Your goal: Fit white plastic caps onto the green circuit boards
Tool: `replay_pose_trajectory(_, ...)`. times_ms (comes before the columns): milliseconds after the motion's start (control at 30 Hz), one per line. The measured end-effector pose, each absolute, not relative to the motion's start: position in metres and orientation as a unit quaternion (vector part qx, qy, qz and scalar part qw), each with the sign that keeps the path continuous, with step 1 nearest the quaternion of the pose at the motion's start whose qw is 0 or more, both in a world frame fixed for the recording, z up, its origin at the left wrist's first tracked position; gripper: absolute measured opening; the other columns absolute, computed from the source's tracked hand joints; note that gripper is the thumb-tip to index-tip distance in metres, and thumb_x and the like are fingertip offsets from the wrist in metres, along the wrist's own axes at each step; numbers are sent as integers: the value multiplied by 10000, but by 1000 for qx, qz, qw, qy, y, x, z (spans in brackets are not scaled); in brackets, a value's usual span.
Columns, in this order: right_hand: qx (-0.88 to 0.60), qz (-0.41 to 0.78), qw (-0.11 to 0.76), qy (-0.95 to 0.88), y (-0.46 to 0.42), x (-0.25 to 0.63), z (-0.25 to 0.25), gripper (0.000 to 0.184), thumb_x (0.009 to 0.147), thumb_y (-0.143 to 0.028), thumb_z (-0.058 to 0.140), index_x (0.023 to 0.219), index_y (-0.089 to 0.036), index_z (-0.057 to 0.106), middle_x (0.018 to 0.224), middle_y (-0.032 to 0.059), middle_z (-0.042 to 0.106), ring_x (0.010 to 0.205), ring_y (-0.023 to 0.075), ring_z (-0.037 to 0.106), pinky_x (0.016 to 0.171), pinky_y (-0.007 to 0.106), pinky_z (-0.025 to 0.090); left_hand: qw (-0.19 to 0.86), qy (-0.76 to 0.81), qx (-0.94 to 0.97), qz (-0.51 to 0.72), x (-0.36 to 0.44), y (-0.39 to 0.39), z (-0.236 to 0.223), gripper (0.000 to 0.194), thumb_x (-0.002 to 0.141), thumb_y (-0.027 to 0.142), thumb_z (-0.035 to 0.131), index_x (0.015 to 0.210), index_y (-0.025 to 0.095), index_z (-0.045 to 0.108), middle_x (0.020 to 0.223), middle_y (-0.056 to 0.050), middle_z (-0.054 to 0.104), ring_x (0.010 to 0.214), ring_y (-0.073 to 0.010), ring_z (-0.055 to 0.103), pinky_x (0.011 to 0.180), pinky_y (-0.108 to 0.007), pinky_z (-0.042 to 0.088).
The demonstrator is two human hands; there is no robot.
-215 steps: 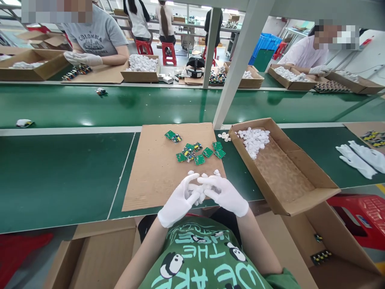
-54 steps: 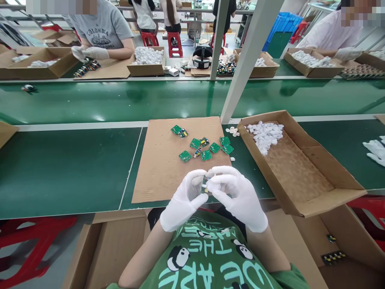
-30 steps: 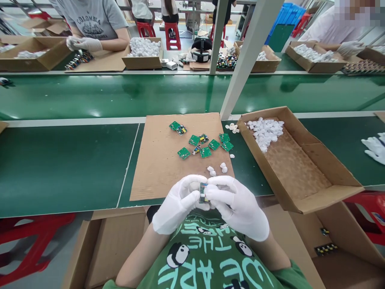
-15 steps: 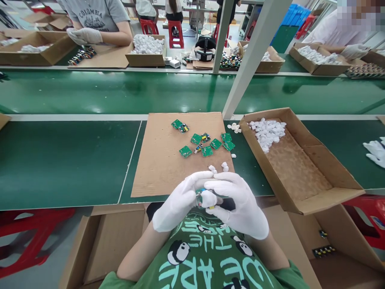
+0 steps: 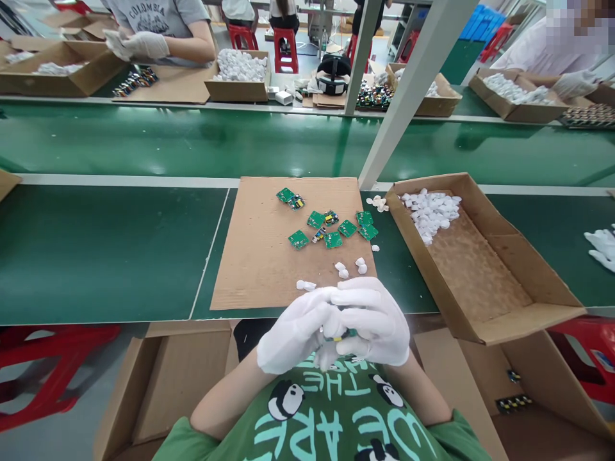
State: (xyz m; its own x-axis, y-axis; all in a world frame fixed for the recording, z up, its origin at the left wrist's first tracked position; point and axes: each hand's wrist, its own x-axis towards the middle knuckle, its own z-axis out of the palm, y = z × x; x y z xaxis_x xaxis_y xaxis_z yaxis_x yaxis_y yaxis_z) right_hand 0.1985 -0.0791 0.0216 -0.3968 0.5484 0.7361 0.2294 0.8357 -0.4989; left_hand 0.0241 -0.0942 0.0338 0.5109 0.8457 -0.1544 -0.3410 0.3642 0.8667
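My left hand and my right hand, both in white gloves, meet in front of my shirt at the table's near edge. Their fingers close around a small circuit board, of which only bits of green and yellow show; the rest is hidden. Just beyond my fingers, a few small white plastic pieces lie on the cardboard sheet. Farther back on it are several loose green circuit boards, some component side up.
An open cardboard box with white plastic pieces stands at right, overhanging the table edge. A slanted metal post rises behind the sheet. White gloves lie far right. Co-workers sit beyond the green conveyor.
My hands have drawn closer together, and my fingers now cover most of the circuit board. A white piece shows on the cardboard by my left hand. The view has shifted slightly.
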Motion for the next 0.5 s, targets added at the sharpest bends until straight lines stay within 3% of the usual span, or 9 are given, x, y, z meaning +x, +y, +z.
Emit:
replay_pose_trajectory(100, -255, 121, 512, -811, -85, 199, 23, 362, 872, -424, 689, 1215, -345, 605, 1069, 58, 696, 956, 228, 666, 797, 385, 570, 771, 271, 454, 356, 21, -94, 37, 437, 814, 599, 652, 875, 167, 653, 655, -13, 592, 499, -122, 512, 484, -256, 420)
replay_pose_trajectory(200, -261, 108, 500, -818, -88, 200, 27, 295, 837, -431, 732, 1109, -366, 635, 1019, 42, 684, 911, 223, 652, 753, 375, 563, 767, 265, 490, 319, 21, -93, 44, 368, 829, 517, 657, 947, 169, 645, 647, -5, 601, 473, -120, 513, 482, -255, 399)
replay_pose_trajectory(367, -299, 168, 451, -824, -85, 204, 35, 431, 852, -452, 707, 1229, -335, 534, 891, 23, 667, 757, 193, 606, 687, 336, 524, 725, 325, 541, 276, 29, -90, 59, 122, 836, 215, 533, 756, 167, 611, 581, 30, 540, 428, -83, 419, 455, -243, 334)
replay_pose_trajectory(500, -261, 125, 355, -889, -78, 206, 44, 245, 948, -368, 570, 1173, -272, 583, 903, 36, 638, 726, 161, 585, 672, 310, 501, 690, 373, 556, 275, 28, -89, 64, 91, 729, 96, 563, 767, 173, 593, 563, 65, 464, 500, -83, 389, 489, -233, 317)
